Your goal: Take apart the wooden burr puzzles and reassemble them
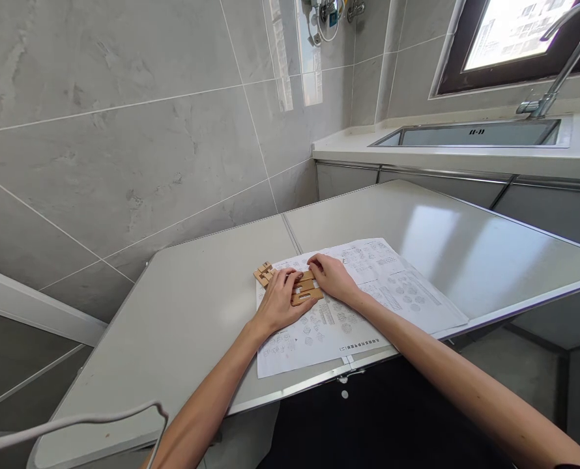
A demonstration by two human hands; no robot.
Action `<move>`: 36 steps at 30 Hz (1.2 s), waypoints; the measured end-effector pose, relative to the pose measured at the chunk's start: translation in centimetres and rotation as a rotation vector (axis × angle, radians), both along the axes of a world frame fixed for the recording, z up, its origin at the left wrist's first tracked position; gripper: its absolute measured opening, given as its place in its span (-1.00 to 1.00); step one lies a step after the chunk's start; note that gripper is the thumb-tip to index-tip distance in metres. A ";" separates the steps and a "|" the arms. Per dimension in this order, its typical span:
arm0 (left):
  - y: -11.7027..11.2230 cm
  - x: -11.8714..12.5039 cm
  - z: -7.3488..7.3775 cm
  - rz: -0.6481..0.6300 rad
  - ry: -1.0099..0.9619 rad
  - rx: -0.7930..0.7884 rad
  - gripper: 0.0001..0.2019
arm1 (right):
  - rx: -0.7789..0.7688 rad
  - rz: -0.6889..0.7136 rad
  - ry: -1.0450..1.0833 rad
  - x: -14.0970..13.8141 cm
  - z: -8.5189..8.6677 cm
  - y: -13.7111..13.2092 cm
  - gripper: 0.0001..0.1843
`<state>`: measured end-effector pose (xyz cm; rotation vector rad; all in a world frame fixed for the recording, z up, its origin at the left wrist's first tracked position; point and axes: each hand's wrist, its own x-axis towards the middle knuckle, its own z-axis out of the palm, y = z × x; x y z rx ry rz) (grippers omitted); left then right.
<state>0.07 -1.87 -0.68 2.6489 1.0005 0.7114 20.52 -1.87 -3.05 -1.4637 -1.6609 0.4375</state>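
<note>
Several notched wooden puzzle pieces (307,296) lie side by side on a printed instruction sheet (378,312) covered in small line diagrams. My left hand (281,303) rests over their left part, with curled fingers at the far side and the thumb along the near piece. At their far right end, my right hand (333,277) has its fingers bent and closed against a piece. Just beyond my left hand sits a small cluster of interlocking wooden pieces (263,273) at the sheet's left edge. My fingers hide parts of the wooden pieces.
The sheets lie on a light folding table (192,312) with a metal edge and a centre seam. A grey tiled wall (173,143) borders its far side. Behind on the right stand a sink (476,133) and faucet (558,71). A white cable (75,423) crosses the near left corner.
</note>
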 end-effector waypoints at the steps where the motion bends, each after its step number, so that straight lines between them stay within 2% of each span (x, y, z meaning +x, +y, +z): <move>1: 0.0 0.0 0.1 -0.005 0.002 0.012 -0.40 | 0.008 0.019 -0.003 -0.1 0.0 0.0 -0.82; 9: -0.5 0.4 0.8 0.066 0.057 0.107 -0.42 | 0.018 0.079 -0.009 -0.1 -0.3 0.1 -0.83; 16: -0.5 0.2 1.3 0.149 0.097 0.197 -0.42 | 0.004 0.140 -0.033 -0.4 0.2 -0.4 -0.83; 23: -0.2 -0.1 1.5 0.149 0.068 0.187 -0.49 | 0.017 0.202 -0.068 -0.4 0.3 -0.7 -0.80; 26: -0.3 0.0 1.5 0.142 0.007 0.177 -0.52 | 0.023 0.220 -0.059 -0.4 0.1 -0.8 -0.79; 29: -0.4 0.2 1.6 0.162 -0.100 0.160 -0.64 | 0.024 0.210 -0.052 -0.5 0.1 -0.7 -0.79; 33: 0.1 0.0 1.8 0.269 -0.271 0.115 -0.83 | 0.026 0.192 -0.058 -0.5 0.1 -0.7 -0.78; 36: 1.1 -0.5 1.7 0.376 -0.412 0.051 -0.82 | 0.020 0.180 -0.069 -0.4 0.2 -0.8 -0.77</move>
